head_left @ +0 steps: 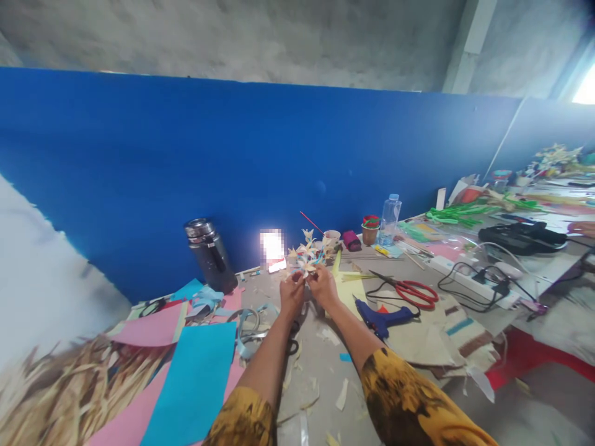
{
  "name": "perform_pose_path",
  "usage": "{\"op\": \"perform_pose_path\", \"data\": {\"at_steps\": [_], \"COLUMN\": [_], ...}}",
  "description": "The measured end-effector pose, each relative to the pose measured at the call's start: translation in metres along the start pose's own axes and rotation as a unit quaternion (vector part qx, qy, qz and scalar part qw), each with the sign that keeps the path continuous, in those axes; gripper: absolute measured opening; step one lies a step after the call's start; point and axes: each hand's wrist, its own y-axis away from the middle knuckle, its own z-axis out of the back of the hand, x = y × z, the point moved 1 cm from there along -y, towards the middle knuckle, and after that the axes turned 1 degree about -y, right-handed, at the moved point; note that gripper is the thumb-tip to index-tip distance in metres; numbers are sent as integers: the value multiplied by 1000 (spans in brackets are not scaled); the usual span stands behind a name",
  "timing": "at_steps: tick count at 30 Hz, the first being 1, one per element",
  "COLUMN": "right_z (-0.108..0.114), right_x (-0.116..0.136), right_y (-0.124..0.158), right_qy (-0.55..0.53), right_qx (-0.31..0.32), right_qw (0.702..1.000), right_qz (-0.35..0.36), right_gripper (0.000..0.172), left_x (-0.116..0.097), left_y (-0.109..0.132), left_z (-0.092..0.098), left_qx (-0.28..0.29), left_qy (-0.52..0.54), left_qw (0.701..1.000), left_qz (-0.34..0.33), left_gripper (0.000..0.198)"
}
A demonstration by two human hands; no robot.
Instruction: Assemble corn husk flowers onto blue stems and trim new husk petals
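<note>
Both hands meet over the middle of the table. My left hand has its fingers closed on the lower left of a cream paper flower. From the right, my right hand pinches the same flower at its edge. More pale flowers with bits of blue stand just behind the fingertips, in front of a patterned cup. Right of my right hand lie a yellow sheet, a blue glue gun and red-handled scissors.
A dark flask stands at the back left, near a blue sheet and dried husks. At the right are a bottle, a power strip and a black bag. Another person's hand shows far right.
</note>
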Motion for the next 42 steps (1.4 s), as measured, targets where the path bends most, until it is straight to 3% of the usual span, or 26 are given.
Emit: {"op": "perform_pose_path", "data": {"at_steps": [8,25,33,42], "right_z": [-4,-9,-6,3], "right_x": [-7,-13,-7,-11], "right_y": [-4,-5,-5,-2], "right_qy": [-47,-109,-79,25], "right_qx": [-6,-9,-12,-5], "right_qw": [999,991,991,984], "right_qz": [-10,-75,-112,-178], "right_gripper": [15,20,15,16], "left_x": [-10,-14,-15,-9], "left_y": [6,9,10,8], "left_z": [2,4,2,5], "left_qx": [15,9,22,17], "left_qy": [9,3,-10,-62], "left_qw": [998,999,999,997], "left_qz": [-55,-46,-47,-47], "left_gripper": [20,17,16,18]}}
